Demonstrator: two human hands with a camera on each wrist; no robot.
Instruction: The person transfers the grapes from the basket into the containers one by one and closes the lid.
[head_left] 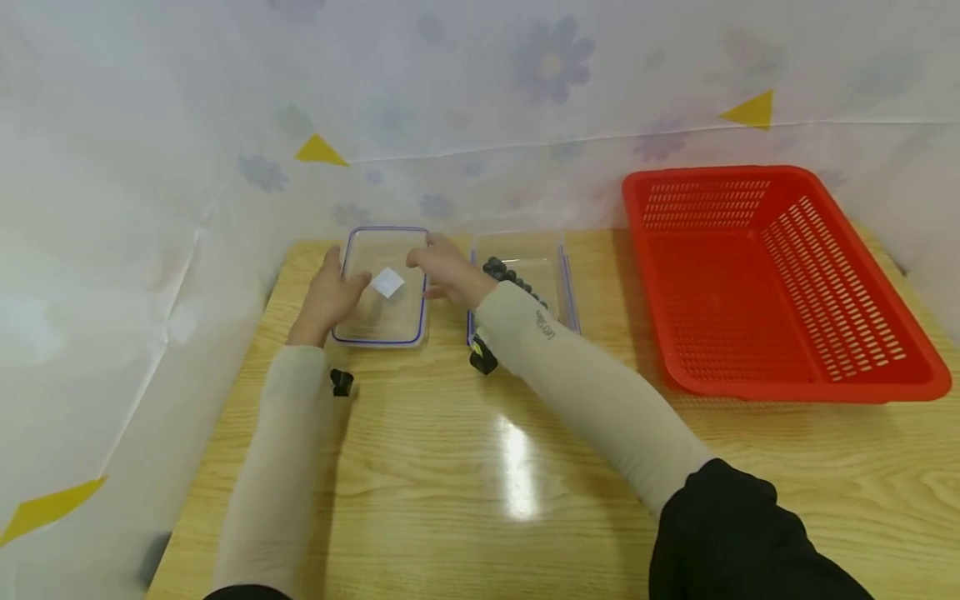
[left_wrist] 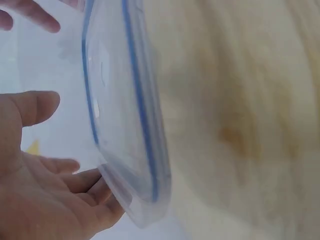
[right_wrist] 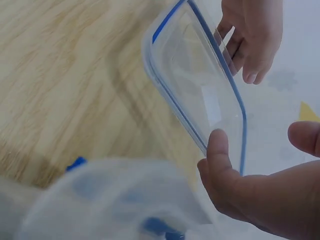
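A clear plastic food box (head_left: 382, 342) with a blue seal line round its rim and a white square label (head_left: 387, 282) lies at the table's far left. My left hand (head_left: 330, 296) is at its left side. In the left wrist view, the fingers (left_wrist: 107, 202) touch the box's outer edge while the thumb (left_wrist: 42, 106) stands apart. My right hand (head_left: 453, 271) is at the box's right side. Its extended finger (right_wrist: 218, 150) meets the rim in the right wrist view, with the thumb (right_wrist: 304, 136) raised.
A second clear box (head_left: 566, 287) with blue edges stands to the right, partly hidden by my right forearm. Farther right sits a red plastic basket (head_left: 787, 392). A patterned white sheet (head_left: 480, 100) with yellow tape pieces hangs behind the wooden table (head_left: 420, 467).
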